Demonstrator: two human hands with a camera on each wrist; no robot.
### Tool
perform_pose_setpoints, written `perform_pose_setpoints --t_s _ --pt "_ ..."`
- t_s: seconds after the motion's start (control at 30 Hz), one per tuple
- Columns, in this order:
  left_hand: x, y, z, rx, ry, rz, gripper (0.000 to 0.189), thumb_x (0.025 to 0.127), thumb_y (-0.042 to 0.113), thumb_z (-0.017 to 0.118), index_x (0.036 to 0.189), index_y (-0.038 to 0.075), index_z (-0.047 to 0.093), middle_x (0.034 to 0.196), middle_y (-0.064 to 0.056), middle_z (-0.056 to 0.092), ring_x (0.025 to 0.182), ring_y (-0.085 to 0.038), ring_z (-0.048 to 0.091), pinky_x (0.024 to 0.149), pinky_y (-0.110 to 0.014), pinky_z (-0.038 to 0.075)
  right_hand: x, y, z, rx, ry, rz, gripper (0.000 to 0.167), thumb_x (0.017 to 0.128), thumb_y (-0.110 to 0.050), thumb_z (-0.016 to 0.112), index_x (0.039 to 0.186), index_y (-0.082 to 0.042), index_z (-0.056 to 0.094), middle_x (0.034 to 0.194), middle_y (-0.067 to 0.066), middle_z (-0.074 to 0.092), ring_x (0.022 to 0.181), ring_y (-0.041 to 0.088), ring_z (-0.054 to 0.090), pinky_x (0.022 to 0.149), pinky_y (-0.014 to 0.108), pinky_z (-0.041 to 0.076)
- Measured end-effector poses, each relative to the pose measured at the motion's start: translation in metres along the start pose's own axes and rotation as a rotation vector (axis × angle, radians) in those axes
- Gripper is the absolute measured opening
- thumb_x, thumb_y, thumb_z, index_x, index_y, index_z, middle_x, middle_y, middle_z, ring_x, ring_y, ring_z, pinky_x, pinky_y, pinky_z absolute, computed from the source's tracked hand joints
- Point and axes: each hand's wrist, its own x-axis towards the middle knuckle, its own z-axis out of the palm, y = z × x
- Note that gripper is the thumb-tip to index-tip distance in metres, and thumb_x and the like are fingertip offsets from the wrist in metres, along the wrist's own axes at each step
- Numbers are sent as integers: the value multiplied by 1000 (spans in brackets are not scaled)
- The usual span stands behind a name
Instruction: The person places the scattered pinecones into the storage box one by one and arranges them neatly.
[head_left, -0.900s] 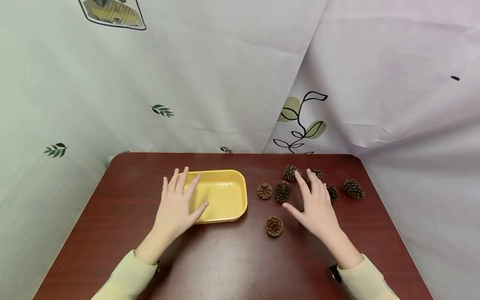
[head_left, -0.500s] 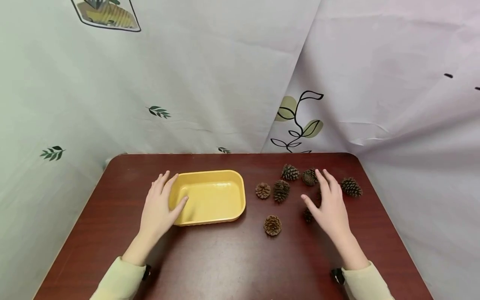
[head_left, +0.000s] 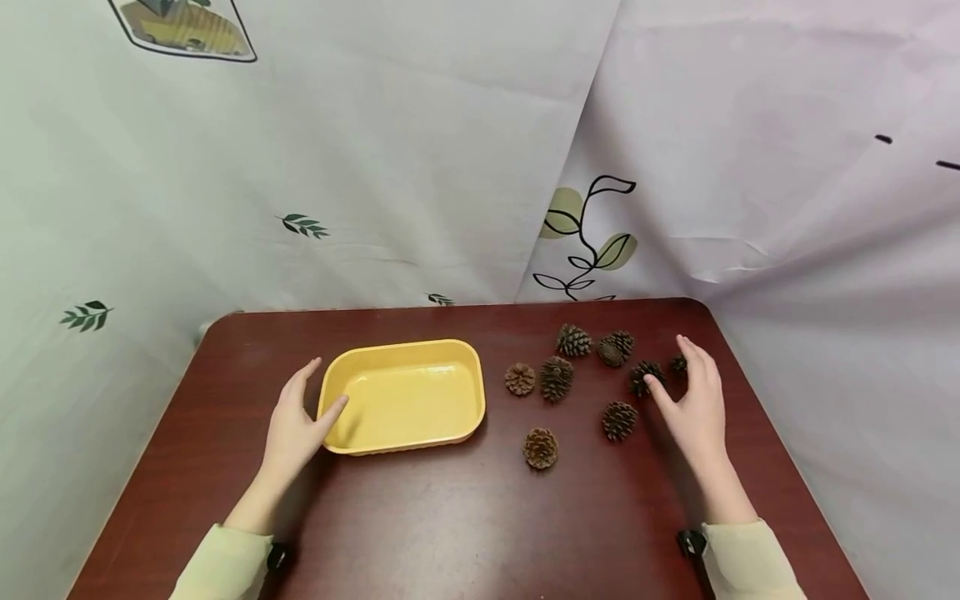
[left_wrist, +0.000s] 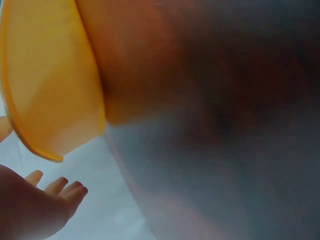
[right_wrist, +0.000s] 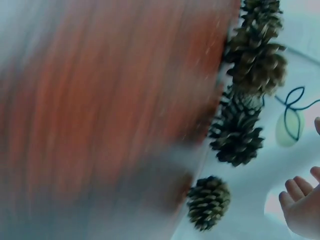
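A shallow yellow tray (head_left: 408, 404) stands at the left of the table. My left hand (head_left: 291, 429) is at its left end, thumb over the rim and fingers outside it; whether it touches the tray I cannot tell. At the right lie several brown pinecones, among them a near one (head_left: 541, 448), a darker one (head_left: 618, 421) and a back one (head_left: 573, 341). My right hand (head_left: 697, 408) hovers at their right side with thumb and fingers spread, holding nothing. It partly hides the rightmost pinecone (head_left: 678, 364). In the right wrist view, a pinecone (right_wrist: 209, 202) appears left of the fingers.
The dark red-brown table (head_left: 450, 533) has rounded back corners. Behind it hangs a pale cloth (head_left: 420, 167) printed with leaves. Dark bands sit at both wrists, by the light sleeves.
My left hand has drawn left, from over the tray to its left end. My right hand has moved right, uncovering several pinecones. The head view has shifted slightly.
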Motion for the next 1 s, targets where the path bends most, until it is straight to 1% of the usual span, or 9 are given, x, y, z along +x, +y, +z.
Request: perform_pose_setpoints --t_s 0.07,0.17,0.3,0.4,0.5,0.67,0.73,0.9,1.0 --pt "-1 -4 1 -14 -24 -23 70 93 13 81 154 0 48 154 -30 52 142 -49 48 110 -64 43 1 5 -2 3 16 18 77 89 -1 83 157 -1 47 155 31 48 143 52 42 114 71 35" --pt "-3 -9 4 -45 -55 -38 69 95 14 79 155 1 48 151 -27 55 134 -39 55 110 -29 45 3 13 -6 14 37 47 75 90 0 82 157 -1 48 153 31 49 143 51 43 113 71 36" --pt "-3 -14 5 -143 -105 -56 68 98 13 76 157 2 45 153 -25 54 125 4 53 95 7 31 5 23 -12 34 46 122 74 91 -1 81 157 -3 48 154 31 48 144 51 43 114 71 36" --pt "-2 -15 6 -258 -128 -91 69 100 7 73 160 -1 39 154 -29 51 119 21 44 97 7 34 8 32 -16 42 48 193 73 92 -2 80 158 -4 48 155 32 47 146 52 41 117 70 35" --pt "-1 -18 7 -349 -126 -130 67 101 2 70 159 -4 37 152 -25 53 117 22 46 97 5 37 10 39 -19 47 52 256 72 93 -4 79 158 -3 47 156 34 46 147 53 40 119 69 33" --pt "0 -23 8 -499 -109 -203 59 102 -2 66 155 -9 42 132 19 60 114 21 53 96 2 43 14 51 -27 51 27 374 71 96 -7 77 159 -1 45 158 32 45 149 52 39 122 67 32" --pt "0 -26 8 -572 -108 -222 58 102 -4 65 154 -12 42 122 31 60 112 19 57 94 1 46 15 55 -30 63 2 430 71 98 -10 74 161 -3 42 161 30 43 149 50 40 122 65 34" --pt "0 -30 11 -735 -111 -259 53 104 -5 61 152 -15 40 118 31 66 110 15 63 90 -3 52 16 64 -34 143 -48 565 71 103 -19 69 165 -10 36 166 22 41 153 42 41 125 58 37" --pt "0 -31 13 -828 -101 -282 43 104 -5 60 147 -4 51 119 28 69 111 12 65 91 -6 54 16 70 -34 169 -64 610 72 103 -19 68 166 -10 35 167 21 41 153 40 42 126 53 37"
